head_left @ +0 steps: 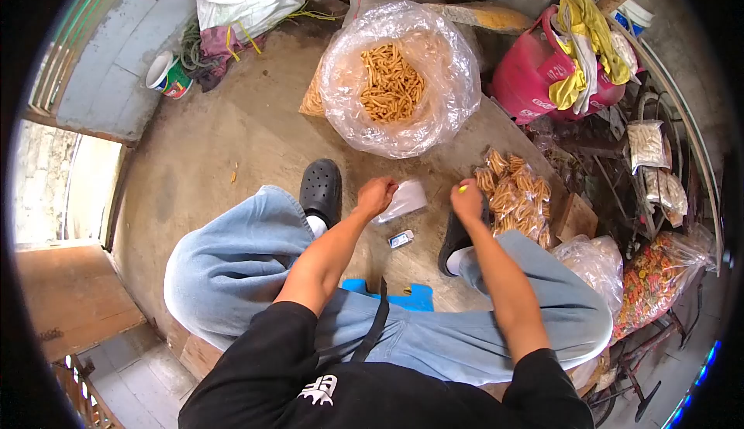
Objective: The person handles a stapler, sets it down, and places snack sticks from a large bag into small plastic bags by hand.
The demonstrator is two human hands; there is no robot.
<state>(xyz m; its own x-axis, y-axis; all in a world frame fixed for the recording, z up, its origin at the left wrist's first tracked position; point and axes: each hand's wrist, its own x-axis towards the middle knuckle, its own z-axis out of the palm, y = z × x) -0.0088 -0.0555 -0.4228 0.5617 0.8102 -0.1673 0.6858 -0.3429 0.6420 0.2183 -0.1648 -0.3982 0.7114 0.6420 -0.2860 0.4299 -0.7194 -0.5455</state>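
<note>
Left grip beside clear plastic, right grip curled on something yellow

Left grip [378,196], near the middle of the view, has its fingers bent at the near edge of a flat, whitish plastic sheet [408,199]; whether it pinches the sheet I cannot tell. The sheet lies on the floor [209,150] at that hand's 3 o'clock. Right grip [467,203], at the view's 3 o'clock, is closed on a small yellow object [463,189], too small to identify. Just past it, still toward 3, lie clear bags of brown sticks [518,196].

At 12 o'clock stands a large open plastic bag [446,111], with loose brown sticks [391,80] inside. A small box [401,239] sits on the floor at 5 o'clock, between the feet, which wear dark clogs [320,185]. Beyond it, at 6, shows a blue plastic piece [418,298]. A pink tub [527,76] draped with yellow cloth [583,22] stands at 2, a white-and-green bucket [172,80] at 10, and a bag of colourful pieces [647,286] toward 4.
</note>
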